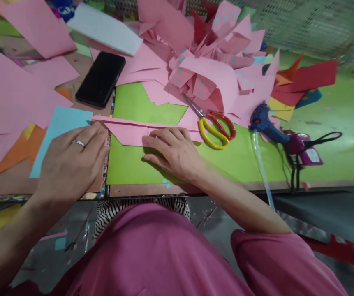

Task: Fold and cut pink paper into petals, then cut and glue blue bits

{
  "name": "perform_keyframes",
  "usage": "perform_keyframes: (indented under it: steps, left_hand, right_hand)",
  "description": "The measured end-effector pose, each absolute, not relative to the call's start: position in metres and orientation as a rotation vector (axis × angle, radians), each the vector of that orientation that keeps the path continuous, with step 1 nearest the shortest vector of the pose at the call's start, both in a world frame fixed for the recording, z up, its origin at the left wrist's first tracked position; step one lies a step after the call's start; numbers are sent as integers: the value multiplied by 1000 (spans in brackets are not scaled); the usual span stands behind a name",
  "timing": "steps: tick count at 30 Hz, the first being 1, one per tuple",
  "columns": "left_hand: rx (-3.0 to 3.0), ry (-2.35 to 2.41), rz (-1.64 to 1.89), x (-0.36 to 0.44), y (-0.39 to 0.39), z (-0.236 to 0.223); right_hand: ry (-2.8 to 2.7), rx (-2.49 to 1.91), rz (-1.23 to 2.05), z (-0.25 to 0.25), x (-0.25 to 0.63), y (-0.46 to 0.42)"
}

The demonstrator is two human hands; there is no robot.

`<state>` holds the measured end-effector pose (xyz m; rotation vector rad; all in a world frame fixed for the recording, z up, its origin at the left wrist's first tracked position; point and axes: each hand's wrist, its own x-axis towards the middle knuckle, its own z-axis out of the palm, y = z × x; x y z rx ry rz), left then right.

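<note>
A folded pink sheet of paper [130, 135] lies across the green paper [130, 168], with a narrow fold along its far edge. At its left end is my left hand [75, 156], wearing a ring; its fingers are pressed together over the tip, the thumb hidden. My right hand [179, 154] rests on the sheet's right half, fingers lying over it and thumb apart near its front edge. Just right of that hand lie scissors [215, 131] with red and yellow handles. A light blue sheet [67, 119] is partly under my left hand.
A black phone [101, 78] lies at upper left. Pink paper pieces [210, 78] are heaped at the back. A blue glue gun [266, 123] with a glue stick and dark cord sits at right. Orange paper [19, 152] lies left, and red paper [309, 76] at far right.
</note>
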<state>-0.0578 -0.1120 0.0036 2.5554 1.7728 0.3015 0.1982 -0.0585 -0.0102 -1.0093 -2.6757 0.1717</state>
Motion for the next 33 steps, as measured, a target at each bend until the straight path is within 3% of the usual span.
perform_keyframes:
  steps: [7, 16, 21, 28, 33]
  left_hand:
    - [2693, 1700, 565, -37, -90, 13]
    - [2690, 1617, 414, -24, -52, 1]
    - [2643, 1511, 136, -22, -19, 3]
    - [2324, 1631, 246, -27, -20, 26]
    - [2392, 1556, 128, -23, -18, 21]
  right_hand:
    - [-2387, -1113, 132, 3, 222, -45]
    - [-2434, -1397, -49, 15, 235, -39]
    - [-2507, -1397, 51, 14, 232, -31]
    - [-2285, -1208, 136, 15, 240, -24]
    - [-2229, -1192, 265, 7, 239, -20]
